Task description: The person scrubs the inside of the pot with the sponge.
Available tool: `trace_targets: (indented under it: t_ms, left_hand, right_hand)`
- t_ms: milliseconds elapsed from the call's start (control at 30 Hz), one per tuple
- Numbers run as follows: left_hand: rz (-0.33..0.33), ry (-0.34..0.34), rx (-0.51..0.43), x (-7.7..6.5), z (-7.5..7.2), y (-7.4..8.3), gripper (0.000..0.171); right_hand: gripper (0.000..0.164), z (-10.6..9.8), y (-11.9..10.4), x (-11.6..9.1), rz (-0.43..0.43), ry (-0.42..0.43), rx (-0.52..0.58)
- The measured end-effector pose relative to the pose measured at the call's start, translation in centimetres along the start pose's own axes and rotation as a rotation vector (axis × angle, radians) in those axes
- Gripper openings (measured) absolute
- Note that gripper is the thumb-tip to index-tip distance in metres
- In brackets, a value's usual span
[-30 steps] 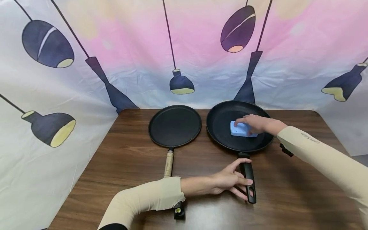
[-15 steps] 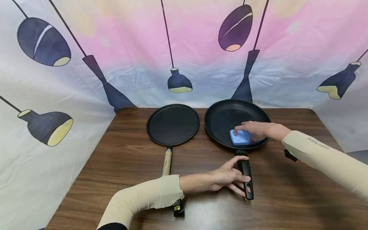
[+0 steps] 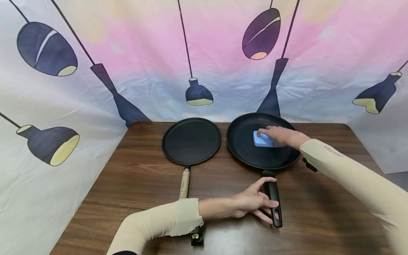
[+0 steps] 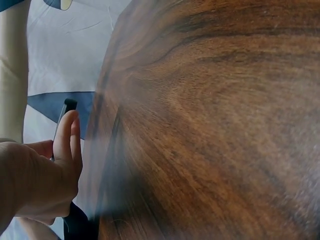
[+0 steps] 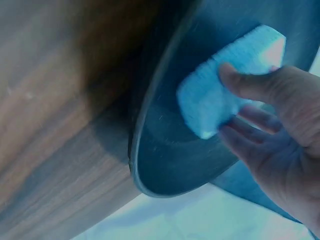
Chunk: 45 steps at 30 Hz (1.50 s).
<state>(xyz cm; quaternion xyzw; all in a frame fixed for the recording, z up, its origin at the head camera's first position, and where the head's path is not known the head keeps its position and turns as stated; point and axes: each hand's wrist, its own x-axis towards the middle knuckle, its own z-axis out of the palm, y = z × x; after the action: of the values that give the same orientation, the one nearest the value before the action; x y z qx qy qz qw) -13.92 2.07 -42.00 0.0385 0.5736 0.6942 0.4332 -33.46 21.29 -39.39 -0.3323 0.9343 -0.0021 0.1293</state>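
far left to upper right: pale fabric backdrop (image 3: 153,42) printed with dark hanging lamps, behind the worktop (image 3: 140,170) of brown wood-grain.

lower left into lower centre: cream left sleeve (image 3: 162,217), small black device (image 3: 197,238) under its cuff.

centre: flat round pan (image 3: 191,141) on the worktop; its pale wooden handle (image 3: 184,182) points down the frame, lower end hidden by the sleeve.

right of centre, low: left hand (image 3: 253,202), fingers curled about the black handle (image 3: 272,191) of the deeper pan (image 3: 242,156).

above that: the deeper pan, just beside the flat one, apart. inside it, blue sponge (image 3: 264,139), pinched by the right hand (image 3: 282,135); right wrist view shows thumb on one face, other fingers behind.

far right: cream right sleeve (image 3: 350,173) slants toward the lower right.
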Motion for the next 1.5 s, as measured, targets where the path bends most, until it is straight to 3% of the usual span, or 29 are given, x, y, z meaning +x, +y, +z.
trace_targets:
  t_ms: [167, 300, 433, 600, 867, 1067, 1233, 1367, 1500]
  left_hand:
    - [0.005, -0.002, -0.002, -0.2, 0.5, -0.6, 0.062]
    - [0.012, -0.002, -0.009, -0.2, 0.7, -0.8, 0.062]
    - [0.016, 0.004, -0.011, -0.1, 0.8, -0.7, 0.062]
    - [0.02, 0.007, -0.011, 0.1, 0.6, -0.6, 0.063]
    - [0.036, 0.025, -0.014, -0.2, -0.2, -0.2, 0.062]
    - [0.033, 0.024, -0.02, -0.3, -0.4, 0.1, 0.063]
    - [0.025, 0.017, -0.023, -0.2, -0.2, 0.0, 0.063]
    - [0.021, 0.004, -0.023, 0.0, -0.1, 0.0, 0.062]
    - [0.01, 0.004, -0.02, 0.1, 0.0, 0.0, 0.062]
  right_hand:
    - [0.055, 0.4, 1.2, 2.0, 0.061, 0.047, -0.032]
    - [0.056, 0.3, 1.6, 2.7, 0.123, 0.033, -0.025]
    - [0.054, -0.2, 1.5, 2.1, 0.167, -0.034, 0.005]
    - [0.052, -0.7, 0.8, -0.2, 0.194, -0.103, 0.024]
    - [0.052, 0.1, -2.0, -3.2, 0.09, -0.111, -0.056]
    - [0.054, -0.2, -3.6, -3.9, 0.029, -0.119, 0.012]
    - [0.055, 0.5, -4.9, -3.0, -0.065, -0.087, 0.084]
    - [0.058, 1.0, -6.1, -1.7, -0.109, -0.025, 0.04]
    - [0.059, 1.2, -5.6, 0.5, -0.093, 0.02, -0.004]
